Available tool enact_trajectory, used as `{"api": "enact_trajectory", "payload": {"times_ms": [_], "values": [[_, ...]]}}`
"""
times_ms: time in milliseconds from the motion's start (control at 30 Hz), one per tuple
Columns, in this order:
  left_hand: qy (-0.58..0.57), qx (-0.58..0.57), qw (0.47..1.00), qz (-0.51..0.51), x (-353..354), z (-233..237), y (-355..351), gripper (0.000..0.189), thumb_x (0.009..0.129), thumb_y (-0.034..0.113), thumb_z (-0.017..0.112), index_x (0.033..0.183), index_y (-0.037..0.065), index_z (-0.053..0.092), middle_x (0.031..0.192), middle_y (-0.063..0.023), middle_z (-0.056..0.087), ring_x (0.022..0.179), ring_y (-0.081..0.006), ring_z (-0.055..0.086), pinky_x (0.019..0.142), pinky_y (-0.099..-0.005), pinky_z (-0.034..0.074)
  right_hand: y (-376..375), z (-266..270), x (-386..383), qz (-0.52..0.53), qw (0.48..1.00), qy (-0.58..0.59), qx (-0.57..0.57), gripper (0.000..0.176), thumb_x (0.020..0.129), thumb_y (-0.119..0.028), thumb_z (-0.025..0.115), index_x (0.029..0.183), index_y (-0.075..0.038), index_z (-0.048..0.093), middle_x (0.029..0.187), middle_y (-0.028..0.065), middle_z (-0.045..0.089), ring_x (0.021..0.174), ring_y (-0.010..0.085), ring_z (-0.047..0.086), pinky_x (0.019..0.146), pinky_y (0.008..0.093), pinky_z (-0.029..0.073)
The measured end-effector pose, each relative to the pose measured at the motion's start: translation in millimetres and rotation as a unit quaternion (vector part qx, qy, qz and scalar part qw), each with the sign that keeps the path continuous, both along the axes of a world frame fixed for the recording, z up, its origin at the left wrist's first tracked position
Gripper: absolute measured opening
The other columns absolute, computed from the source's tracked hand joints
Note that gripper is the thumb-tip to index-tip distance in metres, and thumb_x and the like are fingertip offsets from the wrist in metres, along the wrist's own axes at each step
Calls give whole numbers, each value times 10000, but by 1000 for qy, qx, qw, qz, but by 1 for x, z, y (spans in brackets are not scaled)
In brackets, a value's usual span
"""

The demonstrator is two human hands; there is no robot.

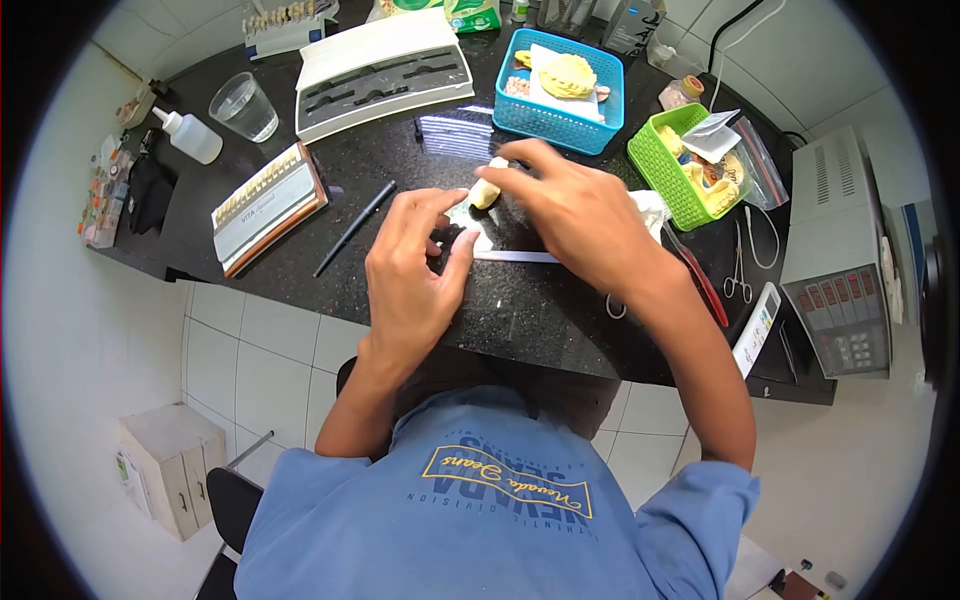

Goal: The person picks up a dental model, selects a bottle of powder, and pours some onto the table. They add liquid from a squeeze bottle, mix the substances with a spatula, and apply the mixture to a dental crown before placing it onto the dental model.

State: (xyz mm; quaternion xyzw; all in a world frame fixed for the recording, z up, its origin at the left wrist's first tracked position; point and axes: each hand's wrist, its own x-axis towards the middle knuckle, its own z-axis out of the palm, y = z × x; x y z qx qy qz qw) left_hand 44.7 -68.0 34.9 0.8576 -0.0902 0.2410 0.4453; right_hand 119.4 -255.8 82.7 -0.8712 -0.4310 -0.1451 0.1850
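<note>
A small cream-coloured piece (484,193), like a bit of dental cast, is between my hands over the dark stone worktop. My right hand (580,215) reaches in from the right, its curled fingers closed on the upper end of this piece. Left of it, my left hand (412,265) has its fingers bent and its thumb apart, fingertips close to the piece's left side. Under the piece lies a crumpled white scrap (470,222). A pale flat strip (515,257) rests just below, partly covered by my right hand.
A black pen (355,229) and a shade guide case (268,212) lie left. Behind are a white box (385,118), a water glass (250,118) and a blue basket (508,125). At right are a green basket (650,160), scissor-like clamps (738,275), a remote (757,330) and a grey machine (835,300).
</note>
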Motion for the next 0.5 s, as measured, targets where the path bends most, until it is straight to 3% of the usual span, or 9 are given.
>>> {"api": "enact_trajectory", "payload": {"times_ms": [167, 233, 267, 300, 433, 500], "values": [[55, -119, 991, -7, -9, 5, -5, 520, 866, -49, 687, 1363, 46, 569, 1322, -130, 557, 1061, -192, 630, 787, -294, 564, 13, -21, 30, 56, 995, 47, -61, 115, 855, -117, 655, 954, -59, 664, 1034, 90, 653, 904, 291, 698, 722, 414, 561], [78, -224, 971, -23, -10, 2, -10, 585, 867, -64, 679, 1417, 31, 508, 1405, -135, 524, 1204, -214, 586, 901, -307, 548, 8, -18, 18, 53, 998, 1, 23, 130, 857, -142, 670, 950, -53, 650, 1009, 97, 653, 877, 296, 697, 717, 415, 562], [93, -253, 962, -47, -13, 2, -12, 632, 873, -76, 662, 1460, 16, 449, 1476, -138, 481, 1310, -233, 524, 996, -327, 516, 6, -14, 4, 36, 997, 37, 51, 153, 873, -170, 679, 948, -47, 629, 987, 111, 651, 843, 307, 695, 704, 424, 557], [73, -264, 960, -59, -15, -2, -14, 672, 842, -62, 720, 1458, 19, 465, 1459, -147, 479, 1323, -233, 516, 982, -321, 537, 2, -7, -13, 18, 993, 83, 86, 180, 897, -182, 677, 990, -37, 624, 981, 122, 653, 822, 319, 693, 691, 434, 546], [57, -278, 945, -162, -35, -8, -24, 620, 856, -77, 710, 1433, -18, 492, 1388, -178, 543, 1278, -249, 564, 989, -339, 553, -15, -7, -67, -16, 950, 202, 237, 252, 881, -180, 736, 1061, -16, 673, 952, 153, 691, 785, 330, 682, 684, 403, 537], [69, -273, 938, -204, -41, -13, -36, 589, 868, -80, 704, 1419, -34, 503, 1353, -193, 572, 1239, -253, 598, 988, -344, 560, -24, -12, -88, -47, 925, 238, 294, 287, 842, -235, 796, 990, -10, 696, 869, 121, 702, 694, 231, 654, 637, 345, 519]]}}
